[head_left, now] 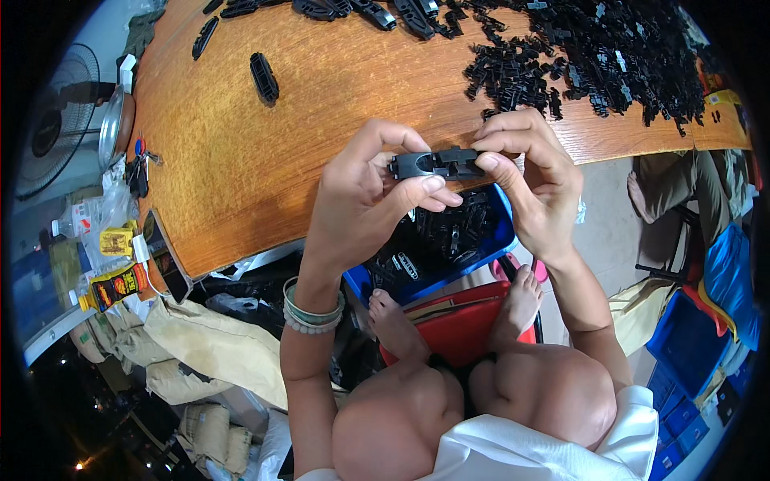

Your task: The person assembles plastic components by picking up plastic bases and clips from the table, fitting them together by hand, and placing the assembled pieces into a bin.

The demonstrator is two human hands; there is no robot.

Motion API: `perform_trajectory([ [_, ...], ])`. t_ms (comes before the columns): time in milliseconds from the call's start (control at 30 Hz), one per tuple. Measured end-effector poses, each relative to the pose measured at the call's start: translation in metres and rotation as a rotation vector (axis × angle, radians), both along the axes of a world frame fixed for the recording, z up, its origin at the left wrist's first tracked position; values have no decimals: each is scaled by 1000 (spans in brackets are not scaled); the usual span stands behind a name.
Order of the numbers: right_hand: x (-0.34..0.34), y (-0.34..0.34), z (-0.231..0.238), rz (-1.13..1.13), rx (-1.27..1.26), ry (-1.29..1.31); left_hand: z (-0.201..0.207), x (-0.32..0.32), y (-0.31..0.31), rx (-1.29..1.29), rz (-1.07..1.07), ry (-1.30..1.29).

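Note:
Over the table's front edge, a long black plastic part (415, 166) is held level between both hands. My left hand (353, 196) pinches its left end between thumb and fingers. My right hand (539, 172) has thumb and fingertips closed on a smaller black plastic clip (461, 160) at the right end; the two pieces touch, but I cannot tell whether they are joined. Below, a blue bin (504, 215) holds many black plastic parts (433, 240).
A pile of small black clips (585, 68) covers the wooden table's (192, 160) far right. One long black part (263, 78) lies far left, with several more along the back. At left are a fan (60, 120) and scissors (143, 164). A red stool (457, 325) stands below.

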State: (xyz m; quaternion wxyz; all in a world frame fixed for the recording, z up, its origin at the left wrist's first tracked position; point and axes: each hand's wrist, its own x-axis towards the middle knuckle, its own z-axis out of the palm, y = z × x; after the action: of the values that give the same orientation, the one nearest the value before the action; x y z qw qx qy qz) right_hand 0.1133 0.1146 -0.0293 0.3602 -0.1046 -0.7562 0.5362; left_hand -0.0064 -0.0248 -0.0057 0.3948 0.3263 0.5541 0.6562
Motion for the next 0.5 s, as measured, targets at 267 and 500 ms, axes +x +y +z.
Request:
perform_trajectory([
  [267, 1, -3, 3, -33, 234, -57, 0, 2, 0, -50, 38, -1],
  [500, 8, -11, 10, 114, -226, -170, 7, 15, -6, -60, 176, 237],
])
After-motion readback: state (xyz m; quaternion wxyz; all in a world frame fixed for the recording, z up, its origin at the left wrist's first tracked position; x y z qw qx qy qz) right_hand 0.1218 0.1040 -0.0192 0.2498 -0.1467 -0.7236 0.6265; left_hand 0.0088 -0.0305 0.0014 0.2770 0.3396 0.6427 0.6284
